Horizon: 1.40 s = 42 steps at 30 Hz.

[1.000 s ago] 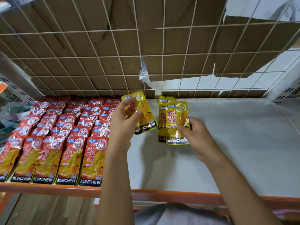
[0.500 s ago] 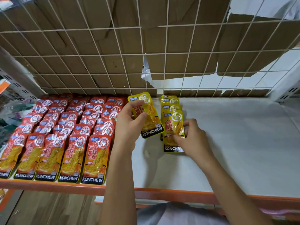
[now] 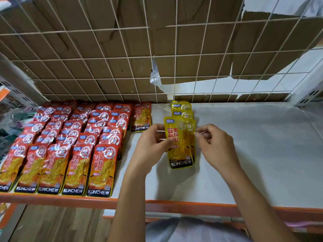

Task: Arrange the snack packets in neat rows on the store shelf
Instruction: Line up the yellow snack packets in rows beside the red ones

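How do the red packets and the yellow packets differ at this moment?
Colour: the red packets have red wrappers, the yellow packets yellow ones.
Number: the red packets fill several full columns; the yellow packets make one short column.
Handling: the red packets lie untouched, while the left hand pinches the front yellow one, with the right hand at its other edge.
Both carry a KONCHEW band and lie overlapped on the shelf.

Hidden and cut off on the shelf
Your front yellow packet covers most of the yellow packets behind it. The leftmost red packet runs off the picture's edge. You cannot tell whether your right hand's blurred fingertips touch a packet.
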Available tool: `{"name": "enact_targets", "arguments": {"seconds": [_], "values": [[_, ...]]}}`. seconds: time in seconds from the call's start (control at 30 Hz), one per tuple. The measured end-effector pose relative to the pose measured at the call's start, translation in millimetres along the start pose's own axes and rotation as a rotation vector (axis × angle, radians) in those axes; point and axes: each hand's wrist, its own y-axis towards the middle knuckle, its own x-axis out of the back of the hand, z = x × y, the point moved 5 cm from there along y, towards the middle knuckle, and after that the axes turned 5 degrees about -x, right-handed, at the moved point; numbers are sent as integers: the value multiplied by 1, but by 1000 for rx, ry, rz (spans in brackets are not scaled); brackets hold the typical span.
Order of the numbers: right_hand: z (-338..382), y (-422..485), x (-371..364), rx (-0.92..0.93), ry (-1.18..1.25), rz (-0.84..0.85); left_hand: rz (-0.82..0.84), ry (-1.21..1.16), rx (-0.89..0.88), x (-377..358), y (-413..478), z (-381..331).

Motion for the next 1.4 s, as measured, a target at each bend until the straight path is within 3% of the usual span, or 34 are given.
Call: {"name": "enact_targets", "arguments": {"seconds": [0.17, 0.3, 0.73, 0.83, 0.97, 1.07, 1.2, 1.4], "values": [[-4, -5, -7, -75, -22, 154, 39, 182, -5, -9, -6, 15], [-10, -6, -12, -94, -37, 149, -80, 479, -56, -7, -5, 16], [-14, -8, -13, -35, -49, 75, -214, 783, -83, -17, -7, 13], [-18, -9, 4, 12, -79, 6, -322, 861, -232, -21, -9, -1], [-32, -9, 44, 108, -238, -185, -377, 1019, -595, -49, -2, -27], [-49, -12, 83, 108, -304, -317, -314, 1068, -762, -82, 6, -38], [-94, -16, 137, 15, -342, -415, -189, 1037, -842, -140, 14, -43], [-165, -35, 227, -219, -343, -532, 46, 970, -798, -252, 12, -43]]}}
